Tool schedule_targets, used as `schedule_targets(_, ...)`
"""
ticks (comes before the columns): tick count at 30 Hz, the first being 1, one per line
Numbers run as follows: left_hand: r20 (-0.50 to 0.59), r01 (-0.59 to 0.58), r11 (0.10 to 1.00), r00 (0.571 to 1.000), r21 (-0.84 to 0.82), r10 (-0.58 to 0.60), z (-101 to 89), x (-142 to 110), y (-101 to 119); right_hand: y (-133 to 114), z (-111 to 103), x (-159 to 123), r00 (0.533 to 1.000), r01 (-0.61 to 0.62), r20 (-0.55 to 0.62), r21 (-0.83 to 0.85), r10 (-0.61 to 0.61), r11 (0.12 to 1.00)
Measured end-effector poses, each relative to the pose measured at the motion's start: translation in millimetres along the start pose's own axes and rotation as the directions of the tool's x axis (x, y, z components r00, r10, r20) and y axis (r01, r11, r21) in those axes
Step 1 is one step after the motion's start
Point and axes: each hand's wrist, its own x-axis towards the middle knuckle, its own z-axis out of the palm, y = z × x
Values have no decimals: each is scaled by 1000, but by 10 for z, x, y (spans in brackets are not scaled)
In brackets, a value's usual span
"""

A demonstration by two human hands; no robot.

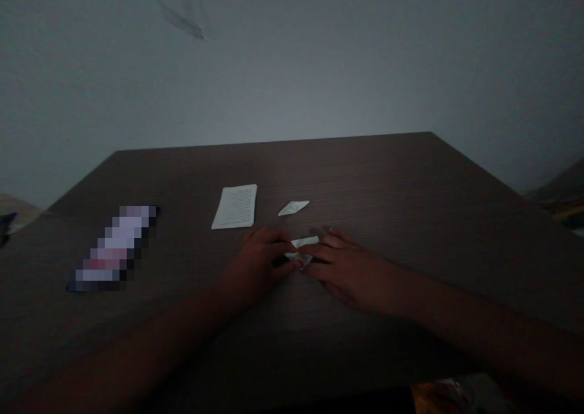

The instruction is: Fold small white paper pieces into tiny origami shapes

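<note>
A small piece of folded paper [305, 242], pale with faint print, lies low on the table between my two hands. My left hand [261, 257] has its thumb and fingers closed on the paper's left side. From the right, my right hand [349, 265] presses the fingertips onto the paper, index and thumb meeting the left fingertips near its middle. Fingers hide much of the sheet, so its full shape cannot be made out. Just beyond the hands rests another folded paper piece [294, 207], flat and diamond-shaped with pointed ends.
A stack of printed paper sheets [235, 207] lies to the left, past my left hand. Further left is a blurred-out phone-like object [114, 246]. The dark wooden table [365, 176] ends at a pale wall [296, 67], where clear plastic [177, 3] hangs.
</note>
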Motion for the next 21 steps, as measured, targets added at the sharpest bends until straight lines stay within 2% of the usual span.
schedule_targets(8,8,54,998,999,-34,-54,7,19,-21,-42,38,19,1000,-31,1,0,31,1000)
schedule_targets(15,-54,72,997,996,-11,-72,28,39,-9,-32,-13,36,999,-40,36,6,39,999)
schedule_targets(21,-46,106,994,993,-16,-107,24,48,29,-13,63,22,1000,-9,-15,-2,9,1000)
